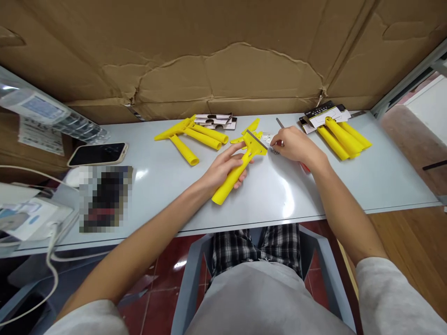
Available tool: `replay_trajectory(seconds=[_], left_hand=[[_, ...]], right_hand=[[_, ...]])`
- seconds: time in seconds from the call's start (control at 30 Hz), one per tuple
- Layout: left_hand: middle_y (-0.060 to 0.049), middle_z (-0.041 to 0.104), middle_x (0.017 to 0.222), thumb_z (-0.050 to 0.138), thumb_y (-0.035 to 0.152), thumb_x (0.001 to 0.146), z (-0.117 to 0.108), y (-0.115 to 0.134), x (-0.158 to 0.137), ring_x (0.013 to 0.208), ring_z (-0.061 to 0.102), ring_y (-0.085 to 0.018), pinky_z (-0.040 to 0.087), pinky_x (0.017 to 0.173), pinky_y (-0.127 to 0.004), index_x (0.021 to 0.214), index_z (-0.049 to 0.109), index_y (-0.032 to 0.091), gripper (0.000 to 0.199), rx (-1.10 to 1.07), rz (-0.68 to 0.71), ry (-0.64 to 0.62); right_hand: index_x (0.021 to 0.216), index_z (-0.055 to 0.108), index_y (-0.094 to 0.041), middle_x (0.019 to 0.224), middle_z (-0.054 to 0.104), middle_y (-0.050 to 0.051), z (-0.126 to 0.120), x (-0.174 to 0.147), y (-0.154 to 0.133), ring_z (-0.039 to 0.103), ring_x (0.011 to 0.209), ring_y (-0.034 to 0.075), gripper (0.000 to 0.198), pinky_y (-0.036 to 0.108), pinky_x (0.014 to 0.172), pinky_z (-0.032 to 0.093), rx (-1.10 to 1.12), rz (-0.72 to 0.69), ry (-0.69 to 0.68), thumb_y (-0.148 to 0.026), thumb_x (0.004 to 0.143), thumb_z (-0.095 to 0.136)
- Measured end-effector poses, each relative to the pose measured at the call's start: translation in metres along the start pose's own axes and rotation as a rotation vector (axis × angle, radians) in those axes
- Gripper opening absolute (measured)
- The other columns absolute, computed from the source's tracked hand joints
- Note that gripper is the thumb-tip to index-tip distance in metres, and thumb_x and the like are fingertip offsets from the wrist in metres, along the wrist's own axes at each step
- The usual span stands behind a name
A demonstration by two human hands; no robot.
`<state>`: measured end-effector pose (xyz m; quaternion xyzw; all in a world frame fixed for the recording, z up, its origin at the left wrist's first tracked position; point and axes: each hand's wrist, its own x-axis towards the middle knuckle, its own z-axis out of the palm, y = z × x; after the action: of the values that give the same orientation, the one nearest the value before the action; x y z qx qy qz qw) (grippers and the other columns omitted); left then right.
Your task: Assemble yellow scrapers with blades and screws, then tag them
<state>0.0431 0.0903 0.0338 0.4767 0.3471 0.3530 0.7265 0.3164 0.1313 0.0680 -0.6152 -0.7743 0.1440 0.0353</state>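
Observation:
My left hand (228, 167) is wrapped around the handle of a yellow scraper (228, 184), whose head with a metal blade edge points up and away from me. Just right of that head, my right hand (291, 144) has its fingertips pinched together at a small clear plastic bag (267, 138); what they hold is too small to make out. A thin metal shaft (280, 123) shows beyond the right hand and a red piece (305, 167) beneath the wrist; the hand hides whatever lies between them. Loose yellow scraper heads (253, 125) lie behind the held scraper.
Several yellow scraper parts (185, 151) lie back left, beside folded cards (216, 122). More yellow handles (344, 139) and black-and-white cards (324, 115) sit right. A phone (98, 154), a plastic bottle (52, 114) and white cables (52, 242) are left. Cardboard (223, 79) walls the table's back.

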Motion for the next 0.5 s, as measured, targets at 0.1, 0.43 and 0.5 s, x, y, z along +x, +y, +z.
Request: replay_trajectory(seconds=[0.1,0.43,0.5], left_hand=[[-0.011,0.079,0.119,0.079,0.028,0.091,-0.003,-0.012,0.003,0.058,0.064,-0.013,0.046,0.039,-0.022,0.160,0.049,0.025,0.075,-0.152,-0.036,-0.040],[-0.006,0.075,0.118,0.074,0.022,0.092,0.005,-0.013,-0.003,0.057,0.060,-0.009,0.041,0.040,-0.019,0.152,0.049,0.029,0.066,-0.324,-0.061,0.090],[-0.005,0.073,0.119,0.073,0.022,0.093,0.008,-0.014,-0.005,0.057,0.059,-0.008,0.041,0.041,-0.018,0.149,0.049,0.030,0.062,-0.326,-0.045,0.132]], right_hand=[[0.128,0.085,-0.017,0.120,0.076,0.014,0.002,0.001,0.003,0.065,0.104,0.018,0.036,0.027,0.095,0.047,0.021,0.002,-0.007,-0.027,0.101,0.064],[0.120,0.087,-0.021,0.118,0.076,0.011,0.000,-0.003,0.001,0.064,0.099,0.016,0.033,0.026,0.091,0.043,0.013,0.021,-0.025,-0.020,0.099,0.061],[0.117,0.087,-0.020,0.115,0.076,0.011,0.000,-0.004,-0.003,0.062,0.094,0.015,0.031,0.026,0.087,0.041,-0.012,0.028,-0.016,-0.021,0.100,0.060]])
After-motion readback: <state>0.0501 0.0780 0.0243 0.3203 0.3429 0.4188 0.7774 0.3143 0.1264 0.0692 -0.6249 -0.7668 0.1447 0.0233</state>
